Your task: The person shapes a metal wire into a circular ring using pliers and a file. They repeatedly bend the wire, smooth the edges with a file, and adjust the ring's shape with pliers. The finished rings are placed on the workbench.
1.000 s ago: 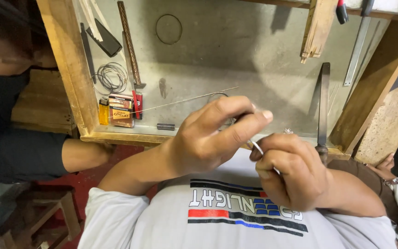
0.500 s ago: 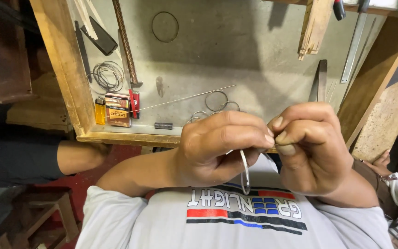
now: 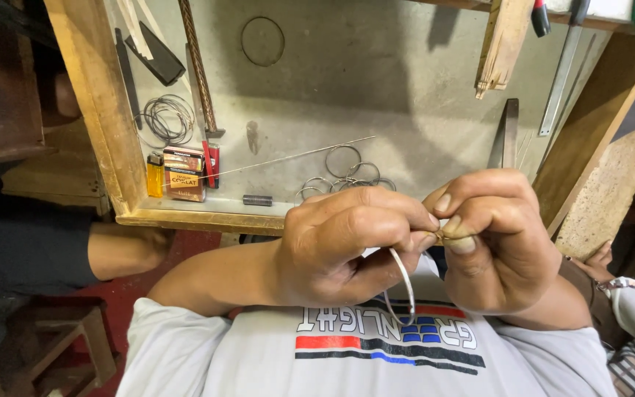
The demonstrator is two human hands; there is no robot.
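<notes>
The left hand (image 3: 347,242) was closed tight on a thin silver wire ring (image 3: 403,283). The ring hung down from the fingers, in front of the person's white shirt (image 3: 347,353). The right hand (image 3: 497,235) was closed too, pinching the top of the same ring, right where the two hands met. The spot they pinched was hidden, so I could not tell if the ring's ends were joined.

On the grey table (image 3: 406,88) a small bunch of finished-looking rings (image 3: 347,176) lay near the front edge. I think some rings were done and this one was in the making. A long straight wire (image 3: 288,160) and a coil of wire (image 3: 167,119) lay there too, so more rings could be made.
</notes>
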